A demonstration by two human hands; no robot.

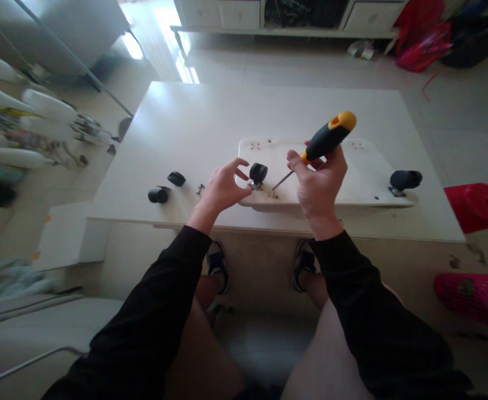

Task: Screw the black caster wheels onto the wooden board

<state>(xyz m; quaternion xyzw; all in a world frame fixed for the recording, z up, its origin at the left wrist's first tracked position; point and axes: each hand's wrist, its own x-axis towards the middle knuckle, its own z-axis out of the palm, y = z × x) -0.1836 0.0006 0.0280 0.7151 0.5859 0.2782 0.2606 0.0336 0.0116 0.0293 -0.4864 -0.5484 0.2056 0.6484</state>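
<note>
Left hand (226, 188) is holding its fingers spread around a caster (258, 172) on the board (364, 172), though whether they are touching it cannot be told, while the right hand (323, 183) is gripping a screwdriver (329, 137), its tip (274, 188) slanting down toward the board just beside the caster. The board is lying on the table (185, 122). Careful work is probably calling for steadying the caster, keeping left fingers clear of the tip and standing the screwdriver more upright.

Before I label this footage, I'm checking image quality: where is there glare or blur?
Head view: strong glare on the floor beyond the table; head view: the pink object at the right edge looks smeared, the screwdriver clearer.
</note>
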